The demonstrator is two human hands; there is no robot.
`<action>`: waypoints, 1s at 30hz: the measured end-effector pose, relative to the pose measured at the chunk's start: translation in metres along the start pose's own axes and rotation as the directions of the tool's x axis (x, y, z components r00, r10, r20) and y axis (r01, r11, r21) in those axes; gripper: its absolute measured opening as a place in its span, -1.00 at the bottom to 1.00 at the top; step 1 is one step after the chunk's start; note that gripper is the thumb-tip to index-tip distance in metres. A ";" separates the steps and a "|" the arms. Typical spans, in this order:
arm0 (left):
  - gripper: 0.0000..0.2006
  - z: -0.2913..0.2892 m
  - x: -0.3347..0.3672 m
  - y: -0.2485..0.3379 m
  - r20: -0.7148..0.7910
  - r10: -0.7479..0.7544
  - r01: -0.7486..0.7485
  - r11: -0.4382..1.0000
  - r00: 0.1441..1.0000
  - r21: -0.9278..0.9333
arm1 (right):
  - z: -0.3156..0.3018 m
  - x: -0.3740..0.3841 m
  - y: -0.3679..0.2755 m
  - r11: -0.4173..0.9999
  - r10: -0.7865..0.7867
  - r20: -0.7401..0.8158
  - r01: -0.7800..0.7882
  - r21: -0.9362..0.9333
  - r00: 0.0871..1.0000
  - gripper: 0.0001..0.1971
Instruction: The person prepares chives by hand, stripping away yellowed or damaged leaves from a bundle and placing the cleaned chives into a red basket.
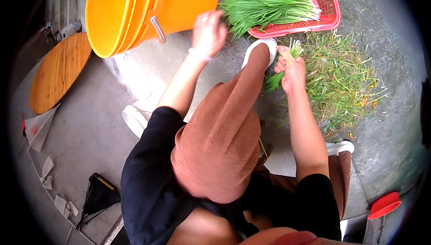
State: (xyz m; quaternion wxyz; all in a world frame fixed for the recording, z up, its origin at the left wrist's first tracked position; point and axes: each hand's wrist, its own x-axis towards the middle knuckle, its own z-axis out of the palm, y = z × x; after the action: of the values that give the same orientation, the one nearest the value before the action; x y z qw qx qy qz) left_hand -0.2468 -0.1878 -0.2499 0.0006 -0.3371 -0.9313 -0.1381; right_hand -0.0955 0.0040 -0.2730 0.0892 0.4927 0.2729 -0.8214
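My right hand is closed round a small bunch of chives. Their pale cut ends stick up past the thumb, and green leaves hang below the fist. My left hand is raised beside the yellow bucket, near the leaf tips of a large pile of chives. Motion blurs its fingers, so I cannot make out whether they hold anything. That pile lies in a red plastic basket, its leaves spilling over the left side.
Loose trimmings and yellowed leaves litter the concrete right of my right hand. A round wooden board is at the far left, a black dustpan-like object lower down. A red plastic piece lies at lower right. My brown-trousered knee rises between my arms.
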 end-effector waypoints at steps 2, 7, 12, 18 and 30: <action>-0.64 0.020 0.035 0.020 0.011 0.184 -0.183 0.982 0.983 -0.048 | 0.003 -0.001 0.003 1.000 -0.001 0.025 0.001 0.001 1.000 -0.81; -0.56 0.049 0.067 0.057 0.115 0.220 -0.234 0.965 0.969 0.121 | 0.002 -0.006 0.000 0.999 0.019 0.011 -0.018 -0.031 1.000 -0.80; -0.74 0.053 0.027 0.068 0.189 0.279 -0.304 0.945 0.941 0.121 | 0.003 0.002 -0.002 0.999 -0.023 -0.006 0.023 -0.035 1.000 -0.80; -0.77 0.044 0.020 0.074 0.145 0.273 -0.276 0.961 0.951 0.001 | 0.006 0.002 -0.001 1.000 0.017 0.046 -0.017 0.005 0.999 -0.84; -0.50 0.009 0.025 0.106 0.490 0.345 0.354 0.386 0.801 -0.852 | 0.036 -0.010 -0.064 0.859 -0.360 0.364 0.153 0.488 0.859 -0.77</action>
State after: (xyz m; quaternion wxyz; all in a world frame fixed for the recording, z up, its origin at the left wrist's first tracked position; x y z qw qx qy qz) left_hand -0.1988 -0.0915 -0.2286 -0.4805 -0.3006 -0.6422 -0.5160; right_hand -0.1440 0.0372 -0.2282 -0.0788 0.2577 0.1162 -0.9560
